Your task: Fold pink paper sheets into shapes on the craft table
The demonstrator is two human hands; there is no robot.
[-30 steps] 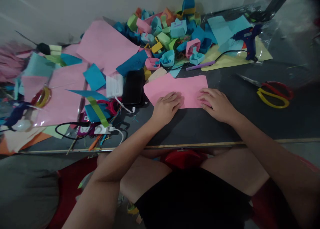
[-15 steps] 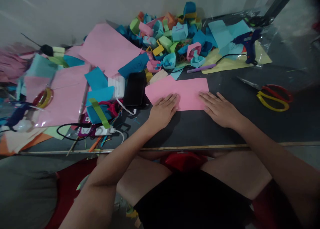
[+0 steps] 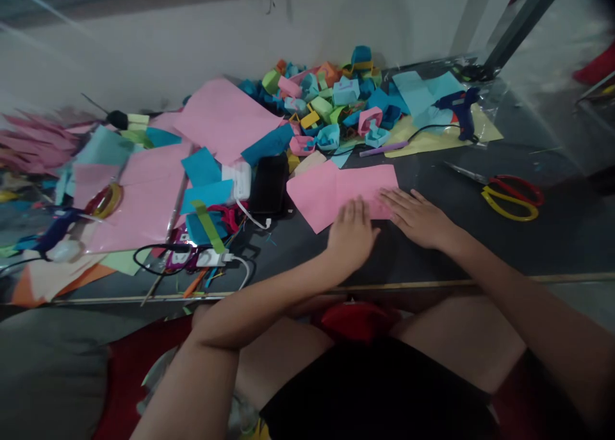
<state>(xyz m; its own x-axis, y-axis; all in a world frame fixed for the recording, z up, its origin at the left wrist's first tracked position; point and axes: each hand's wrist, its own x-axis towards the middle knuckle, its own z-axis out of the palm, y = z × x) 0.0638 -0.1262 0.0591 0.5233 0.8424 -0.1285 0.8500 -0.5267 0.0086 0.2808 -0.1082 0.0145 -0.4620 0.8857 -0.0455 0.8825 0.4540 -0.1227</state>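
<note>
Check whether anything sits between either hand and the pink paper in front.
Nothing visible does: the left hand and right hand both rest on the pink paper; the scissors lie farther right.

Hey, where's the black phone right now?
In the head view, the black phone lies left of centre on the dark tabletop, between the white block and the pink paper under the left hand and right hand.

Scissors [image 3: 486, 181] near blue glue gun [image 3: 462, 112]; dark phone [image 3: 268, 185] farther left.
</note>
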